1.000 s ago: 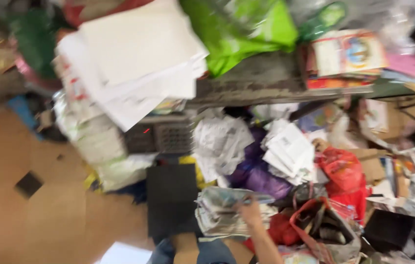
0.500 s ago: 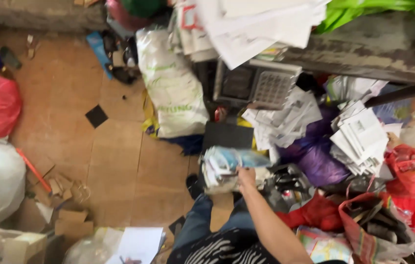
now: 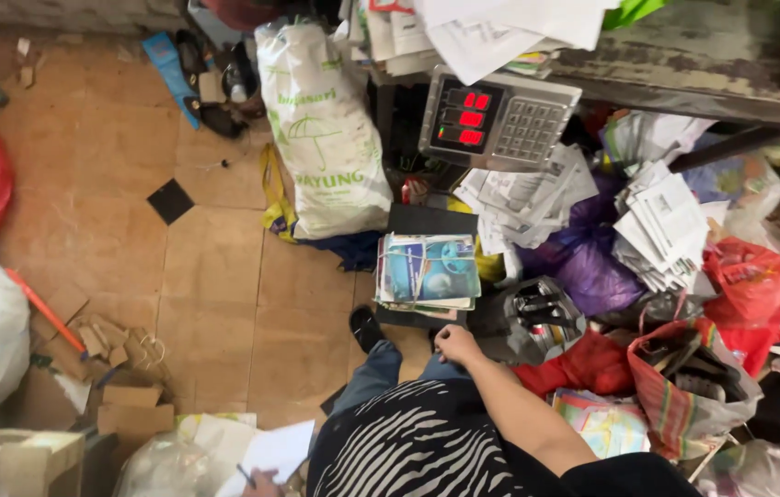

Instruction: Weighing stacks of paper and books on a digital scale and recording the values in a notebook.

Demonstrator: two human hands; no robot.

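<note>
A bundle of thin books with blue-green covers (image 3: 429,271) lies on the black platform of a floor scale (image 3: 427,221). My right hand (image 3: 454,343) is just in front of that platform, fingers curled, holding nothing and a little short of the bundle. At the bottom edge my left hand (image 3: 259,481) grips a pen (image 3: 245,474) over a white sheet of paper (image 3: 270,451). My striped shirt and one jeans leg with a black shoe (image 3: 367,327) fill the lower middle.
The scale's grey display head with red digits (image 3: 498,120) stands under a worn table (image 3: 712,74) heaped with papers. A white sack with green print (image 3: 326,138), purple bag (image 3: 583,262), red bag (image 3: 747,285), striped bag (image 3: 684,387) and cardboard scraps (image 3: 123,387) crowd the tiled floor.
My right hand, which rested on the book bundle, has drawn back off it toward me. The view has swung left and down, and my left hand with the pen now shows.
</note>
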